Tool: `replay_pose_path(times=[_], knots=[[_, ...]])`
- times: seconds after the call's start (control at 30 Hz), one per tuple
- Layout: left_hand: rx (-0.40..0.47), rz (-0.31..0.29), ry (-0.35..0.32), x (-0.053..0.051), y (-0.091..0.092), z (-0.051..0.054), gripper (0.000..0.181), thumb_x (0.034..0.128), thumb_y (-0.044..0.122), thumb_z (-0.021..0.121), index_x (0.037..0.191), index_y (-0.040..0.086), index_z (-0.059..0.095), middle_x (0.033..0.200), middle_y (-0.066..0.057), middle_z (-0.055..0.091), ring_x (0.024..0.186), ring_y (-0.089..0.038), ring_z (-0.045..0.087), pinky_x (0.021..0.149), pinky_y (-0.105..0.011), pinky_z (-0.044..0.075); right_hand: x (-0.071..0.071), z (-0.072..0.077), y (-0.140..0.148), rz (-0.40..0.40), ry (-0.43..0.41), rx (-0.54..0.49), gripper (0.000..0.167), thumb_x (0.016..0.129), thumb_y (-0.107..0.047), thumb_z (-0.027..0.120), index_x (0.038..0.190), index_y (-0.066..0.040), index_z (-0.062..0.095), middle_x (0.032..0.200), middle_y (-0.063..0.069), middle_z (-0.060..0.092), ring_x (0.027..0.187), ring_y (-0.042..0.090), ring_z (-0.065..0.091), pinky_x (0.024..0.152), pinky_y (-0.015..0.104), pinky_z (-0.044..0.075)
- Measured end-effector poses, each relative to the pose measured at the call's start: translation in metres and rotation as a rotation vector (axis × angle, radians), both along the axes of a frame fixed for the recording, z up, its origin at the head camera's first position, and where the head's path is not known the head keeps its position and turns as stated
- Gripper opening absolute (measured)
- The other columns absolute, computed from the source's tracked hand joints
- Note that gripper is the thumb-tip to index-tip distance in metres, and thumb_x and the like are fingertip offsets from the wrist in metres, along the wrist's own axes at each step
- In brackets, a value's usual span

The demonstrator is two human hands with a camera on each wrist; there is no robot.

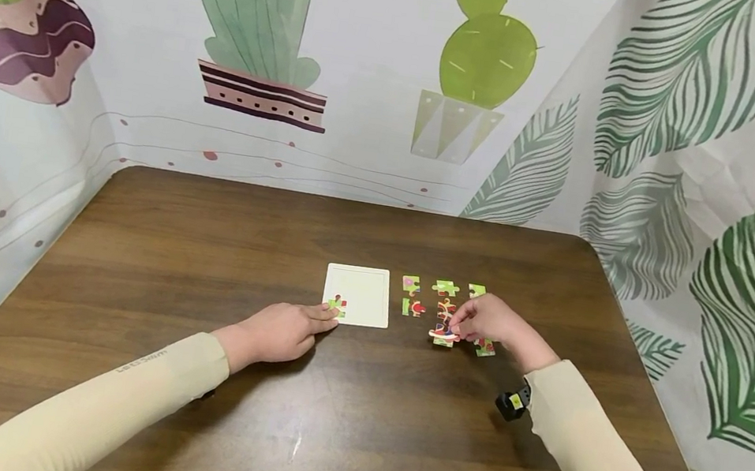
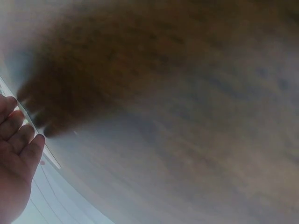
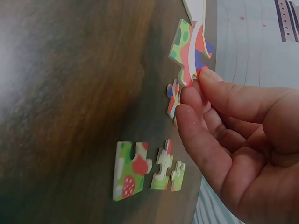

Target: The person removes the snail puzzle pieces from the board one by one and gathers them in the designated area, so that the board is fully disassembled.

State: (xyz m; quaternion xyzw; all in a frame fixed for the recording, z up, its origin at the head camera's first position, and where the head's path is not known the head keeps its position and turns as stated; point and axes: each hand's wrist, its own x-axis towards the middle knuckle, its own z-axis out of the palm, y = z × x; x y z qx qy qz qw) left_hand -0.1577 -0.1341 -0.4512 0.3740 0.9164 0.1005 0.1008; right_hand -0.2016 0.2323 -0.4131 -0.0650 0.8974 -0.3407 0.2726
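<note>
My right hand (image 1: 486,320) pinches a jigsaw puzzle piece (image 3: 189,53) between thumb and fingers, raised off the table in the right wrist view. The piece is green, red, white and blue. My left hand (image 1: 280,331) rests at the lower left corner of a white square puzzle tray (image 1: 369,298), its fingers extended to the edge. A green and red puzzle piece (image 1: 337,305) lies in that corner of the tray, beside the fingertips. In the left wrist view, the fingers (image 2: 21,137) touch the tray's edge.
Several loose puzzle pieces lie in rows right of the tray, among them a pink and green piece (image 1: 410,283) and a mushroom piece (image 3: 128,170). Some are partly hidden by my right hand. The brown wooden table (image 1: 218,246) meets a patterned wall (image 1: 378,68) behind.
</note>
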Motion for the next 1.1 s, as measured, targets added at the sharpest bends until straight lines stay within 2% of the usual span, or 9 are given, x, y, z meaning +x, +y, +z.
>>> replay_pose_path(times=[0.27,0.53,1.1], knots=[[-0.001,-0.003,0.001,0.000,0.000,-0.001,0.046,0.0984,0.009,0.050,0.144,0.004,0.059,0.155,-0.010,0.054,0.145,-0.028,0.052,0.113,-0.046,0.048,0.001,-0.007,0.005,-0.016,-0.007,0.018,0.010,0.091,-0.003,0.070,0.092,0.007,0.074,0.073,0.001,0.069,0.067,0.010,0.059,0.064,0.026,0.054],[-0.003,-0.004,0.012,0.000,0.000,-0.001,0.046,0.0981,0.009,0.050,0.143,0.004,0.060,0.154,-0.010,0.055,0.144,-0.027,0.053,0.113,-0.046,0.049,0.003,-0.012,0.007,-0.007,0.005,0.023,0.012,0.091,-0.004,0.071,0.094,0.008,0.076,0.079,0.008,0.073,0.072,0.010,0.065,0.071,0.031,0.061],[-0.015,-0.010,0.030,0.000,0.001,0.001,0.046,0.0976,0.010,0.052,0.143,0.005,0.060,0.154,-0.009,0.055,0.144,-0.027,0.053,0.112,-0.045,0.050,-0.001,-0.014,0.002,0.007,0.004,0.050,0.010,0.090,-0.002,0.072,0.091,0.007,0.077,0.073,0.002,0.073,0.065,0.005,0.063,0.065,0.025,0.059]])
